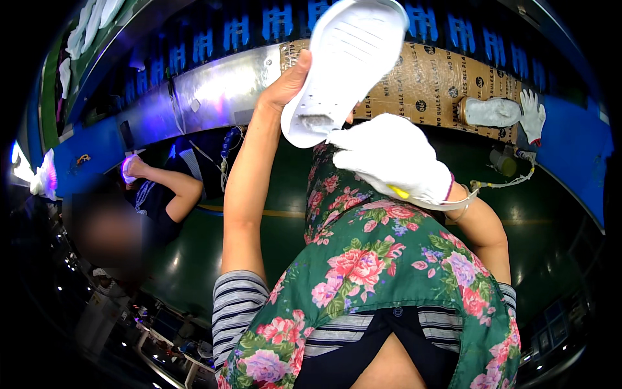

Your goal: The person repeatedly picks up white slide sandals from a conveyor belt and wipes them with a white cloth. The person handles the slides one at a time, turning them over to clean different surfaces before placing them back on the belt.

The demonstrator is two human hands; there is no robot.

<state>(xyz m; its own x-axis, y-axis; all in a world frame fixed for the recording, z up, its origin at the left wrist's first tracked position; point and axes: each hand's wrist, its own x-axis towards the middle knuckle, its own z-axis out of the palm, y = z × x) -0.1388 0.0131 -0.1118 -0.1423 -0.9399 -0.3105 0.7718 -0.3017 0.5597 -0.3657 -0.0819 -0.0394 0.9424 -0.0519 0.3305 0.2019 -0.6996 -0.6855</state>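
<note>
A white shoe sole (353, 48) is held up, tilted, above the bench. My bare left hand (288, 84) is closed round its left edge, thumb along the side and fingers partly hidden behind. A row of shallow lines crosses the wide part, and small holes and a greyish patch mark the lower end. My right hand (392, 159), in a white glove, is curled beside that lower end. Its fingertips are pressed together at the sole's edge; whatever they pinch is too small or hidden to name. A pale band with a cord circles my right wrist.
Printed brown cardboard (421, 87) covers part of the metal bench (220, 91). A pale sole-shaped piece (492, 112) and a white glove (533, 115) lie at its right. Blue racks (278, 23) line the back. At the left, a co-worker's hand (136, 166) holds a purple-lit piece.
</note>
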